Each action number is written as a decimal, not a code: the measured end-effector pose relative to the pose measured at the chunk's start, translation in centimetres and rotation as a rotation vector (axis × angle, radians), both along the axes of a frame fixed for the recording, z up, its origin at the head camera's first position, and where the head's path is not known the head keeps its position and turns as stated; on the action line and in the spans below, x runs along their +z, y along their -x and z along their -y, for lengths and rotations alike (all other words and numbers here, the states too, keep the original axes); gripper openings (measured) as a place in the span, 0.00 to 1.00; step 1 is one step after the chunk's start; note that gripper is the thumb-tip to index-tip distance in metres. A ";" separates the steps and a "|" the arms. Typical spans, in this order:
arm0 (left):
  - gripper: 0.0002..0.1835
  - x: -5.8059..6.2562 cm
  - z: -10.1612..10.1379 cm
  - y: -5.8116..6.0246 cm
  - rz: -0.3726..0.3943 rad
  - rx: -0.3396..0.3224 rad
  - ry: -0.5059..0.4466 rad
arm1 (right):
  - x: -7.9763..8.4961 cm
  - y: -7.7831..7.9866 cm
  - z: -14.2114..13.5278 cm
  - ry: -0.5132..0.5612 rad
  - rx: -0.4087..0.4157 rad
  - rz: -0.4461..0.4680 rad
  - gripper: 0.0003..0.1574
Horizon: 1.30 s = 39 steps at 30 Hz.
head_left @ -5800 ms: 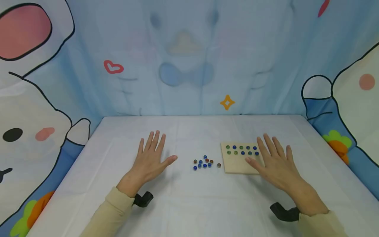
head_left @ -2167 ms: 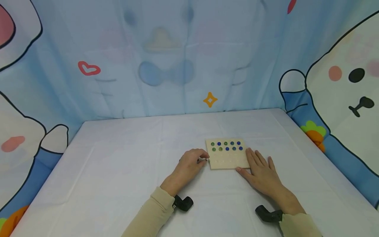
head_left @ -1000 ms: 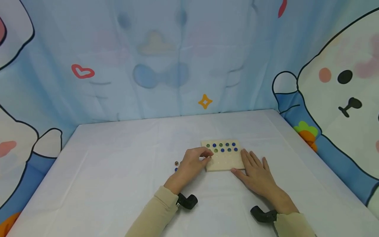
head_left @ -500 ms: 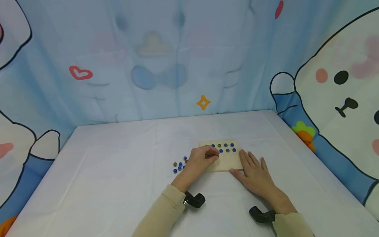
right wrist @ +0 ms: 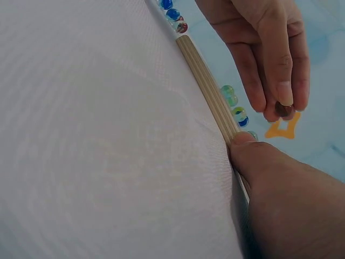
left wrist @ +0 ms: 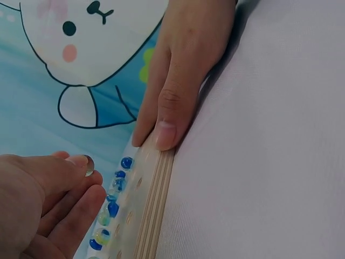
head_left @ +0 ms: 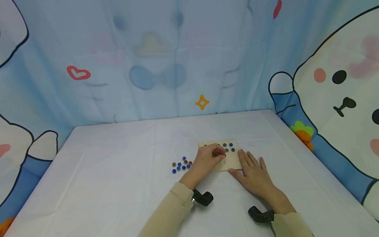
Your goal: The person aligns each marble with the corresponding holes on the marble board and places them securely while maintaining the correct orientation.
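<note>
Pinching a small round brownish glass marble (left wrist: 90,166) between thumb and fingers, the left hand (head_left: 206,160) hovers over the pale rectangular wooden board (head_left: 233,162), whose edge the right hand (head_left: 256,176) touches with straight fingers, probably to stop it sliding

Left fingers (right wrist: 277,65) pinch a marble (right wrist: 282,110) near a board (right wrist: 207,82).

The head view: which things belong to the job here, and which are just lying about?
Seemingly part of the job:
wooden board
marbles set in the board
loose marbles
pinched marble
left hand, holding that marble
right hand, touching the board

Just surroundings:
white tablecloth
cartoon curtain
black wrist pieces
</note>
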<state>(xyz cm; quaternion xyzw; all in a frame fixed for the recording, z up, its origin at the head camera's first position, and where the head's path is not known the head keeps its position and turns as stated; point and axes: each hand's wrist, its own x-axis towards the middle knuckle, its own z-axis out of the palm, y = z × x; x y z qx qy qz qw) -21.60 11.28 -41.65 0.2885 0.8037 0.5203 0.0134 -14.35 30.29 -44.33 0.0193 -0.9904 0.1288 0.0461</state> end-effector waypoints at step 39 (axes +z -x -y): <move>0.05 -0.5 -6.0 0.3 -0.157 0.101 0.261 | -0.4 0.0 -0.1 -0.008 0.017 -0.054 0.56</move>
